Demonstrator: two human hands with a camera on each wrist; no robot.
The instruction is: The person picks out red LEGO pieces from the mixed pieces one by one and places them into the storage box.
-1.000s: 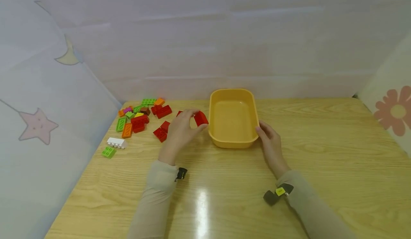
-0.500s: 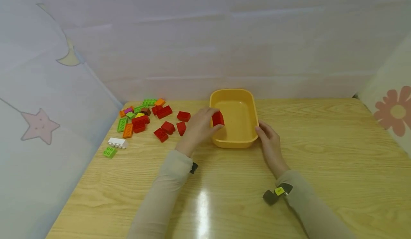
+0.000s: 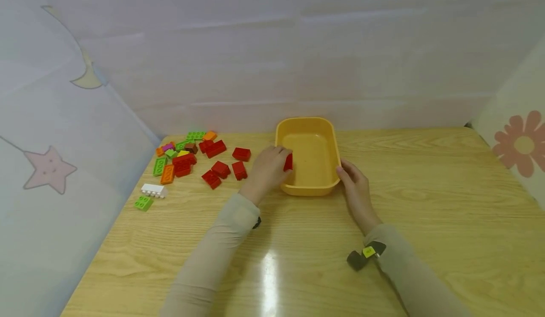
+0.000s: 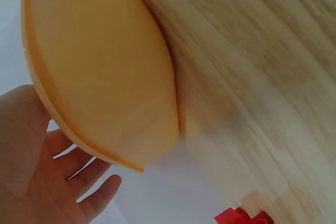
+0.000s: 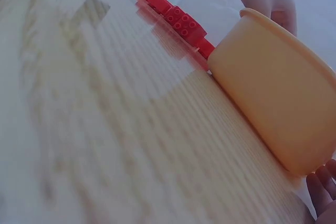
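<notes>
My left hand (image 3: 268, 170) reaches over the left rim of a yellow plastic bin (image 3: 306, 190). It holds a red toy brick (image 3: 288, 162) between thumb and fingers, just inside that rim; most of the brick is hidden by the hand. In the left wrist view, the left hand (image 4: 42, 166) is beside the bin's rim (image 4: 58, 119), and the brick is out of sight. At the bin's right side my right hand (image 3: 356, 191) grips the edge, thumb at the rim and fingers against the outer wall. Its fingertips (image 5: 320, 184) show low in the right wrist view.
Several red bricks (image 3: 220, 169) lie on the wooden table (image 3: 426, 203) left of the bin. Farther left is a mixed heap with green bricks (image 3: 160, 166), an orange brick (image 3: 168, 174) and a white brick (image 3: 154, 190). A pale cloth wall (image 3: 383, 61) stands behind the table.
My left hand has carried the red brick rightward from beside the bin to over its left rim, then turned so less of the brick shows. The right hand has stayed at the bin's right edge.
</notes>
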